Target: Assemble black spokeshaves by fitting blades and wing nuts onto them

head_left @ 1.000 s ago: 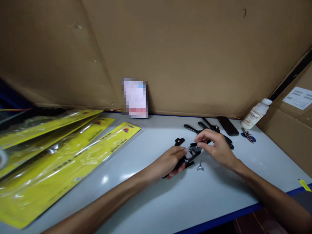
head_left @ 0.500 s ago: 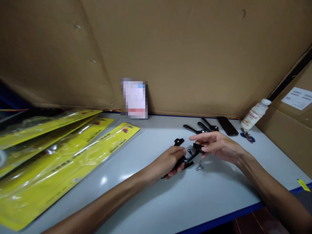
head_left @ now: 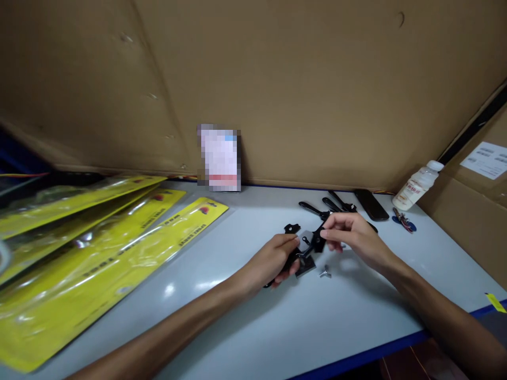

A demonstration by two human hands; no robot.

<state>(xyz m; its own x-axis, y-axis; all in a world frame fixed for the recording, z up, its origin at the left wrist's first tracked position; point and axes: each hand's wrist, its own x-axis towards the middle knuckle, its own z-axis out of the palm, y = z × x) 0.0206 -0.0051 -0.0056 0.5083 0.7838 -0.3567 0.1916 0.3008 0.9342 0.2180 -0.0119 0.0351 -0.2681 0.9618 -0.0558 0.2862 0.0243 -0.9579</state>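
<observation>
My left hand [head_left: 282,256] is wrapped around one end of a black spokeshave [head_left: 293,258], held just above the table. The thumb and index finger of my right hand [head_left: 348,232] pinch a small black notched metal plate [head_left: 318,240] at the tool's middle; I cannot tell whether the plate rests on the body. Beyond my left fingers shows another black notched plate [head_left: 292,228]. A flat dark piece [head_left: 304,267] lies below the spokeshave, partly covered by it. Silver thumbscrews [head_left: 325,272] are on the table beneath my right hand.
More black spokeshaves [head_left: 311,207] lie behind my right hand, beside a dark phone [head_left: 371,205]. A white-capped bottle [head_left: 415,187] and a small bundle of wires [head_left: 404,220] are at right. Yellow blister packs [head_left: 158,253] cover the left side. Cardboard [head_left: 297,95] walls the back.
My right fingers have curled in from an extended pose and now pinch the notched plate, which has turned to face me more. My left hand keeps its grip on the spokeshave.
</observation>
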